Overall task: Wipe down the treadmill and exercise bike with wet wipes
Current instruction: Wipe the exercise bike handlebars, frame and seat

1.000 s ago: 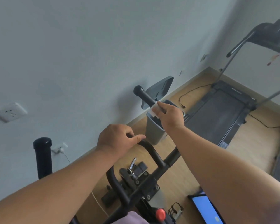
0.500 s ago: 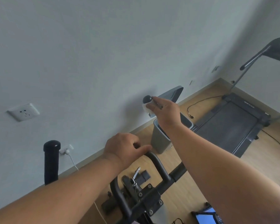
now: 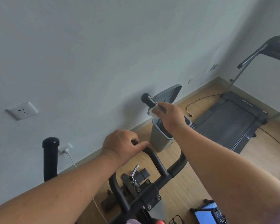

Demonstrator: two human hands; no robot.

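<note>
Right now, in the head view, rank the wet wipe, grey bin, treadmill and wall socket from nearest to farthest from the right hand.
1. Wet wipe: pinched in the right hand on the handlebar end.
2. Grey bin: just below the hand.
3. Treadmill: right, on the floor.
4. Wall socket: far left.

The treadmill (image 3: 229,120) console is cut off at the right edge — the right hand (image 3: 170,117) hides most of the wipe (image 3: 153,110).

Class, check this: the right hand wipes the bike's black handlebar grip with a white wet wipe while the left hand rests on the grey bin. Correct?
Not quite. The head view shows the left hand gripping the bike's black curved handlebar, not the grey bin.
</note>
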